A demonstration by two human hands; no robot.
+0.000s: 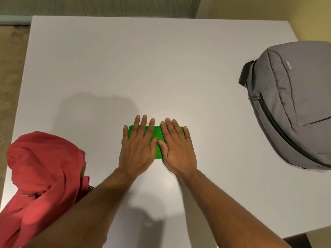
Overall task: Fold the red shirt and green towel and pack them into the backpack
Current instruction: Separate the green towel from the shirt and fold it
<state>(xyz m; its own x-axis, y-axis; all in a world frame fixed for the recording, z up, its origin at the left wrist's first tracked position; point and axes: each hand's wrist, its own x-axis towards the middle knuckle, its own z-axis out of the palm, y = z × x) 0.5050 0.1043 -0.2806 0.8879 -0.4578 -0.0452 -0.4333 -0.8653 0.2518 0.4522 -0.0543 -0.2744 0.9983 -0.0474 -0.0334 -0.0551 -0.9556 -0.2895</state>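
Green towel [158,140] lay folded mid-bench [161,68]; I saw left hand [137,151] and right hand [176,151] pressing it, fingers straight. Red shirt [41,176] sat crumpled at the near left corner, backpack [293,108] zipped at the right edge.

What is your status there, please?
Left hand and right hand flat on small folded green towel. Crumpled red shirt unfolded. Grey fabric backpack zipped.

A small grey label [288,65] is sewn on the backpack [293,104], which lies at three o'clock on the table. Its pale lettering is too small and blurred to read. No other text shows.
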